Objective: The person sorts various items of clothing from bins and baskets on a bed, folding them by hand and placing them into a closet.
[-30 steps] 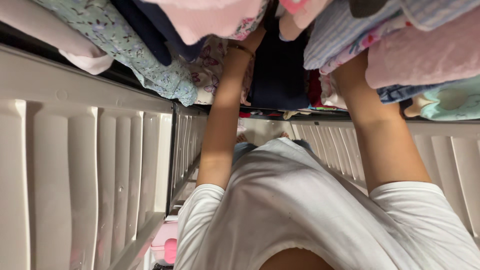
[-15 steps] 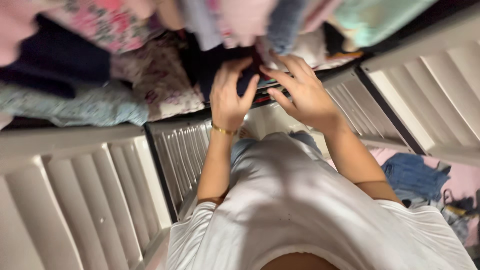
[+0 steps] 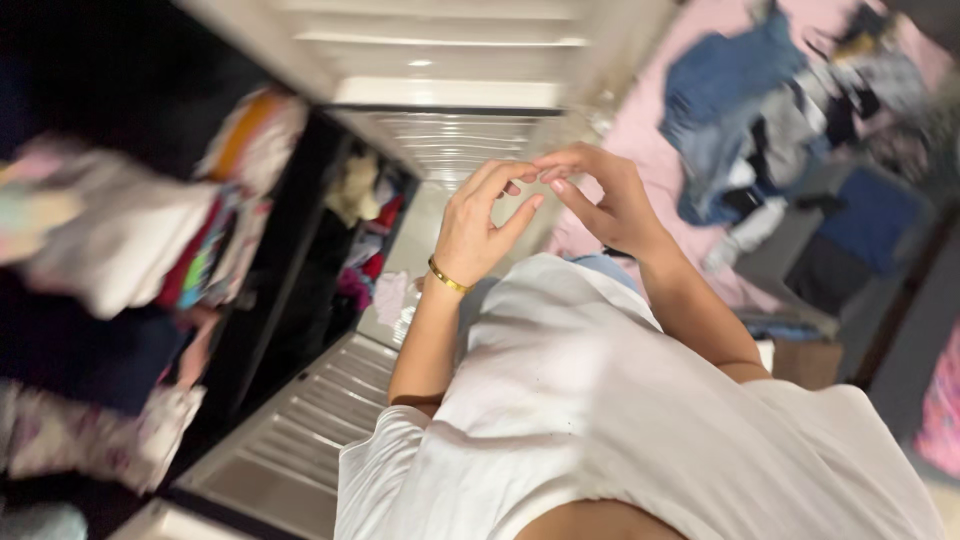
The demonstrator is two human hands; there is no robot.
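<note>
White louvred wardrobe door stands open beside the person. Both hands are raised in front of the chest, empty: left hand and right hand have fingers loosely curled, fingertips touching, nothing between them. Nearest cloth is the folded clothes stacked on the dark shelves to the left, well apart from the hands. Stacks look loose and overhang the shelf edges; a careless tug could topple them. More clothes on the pink bed.
</note>
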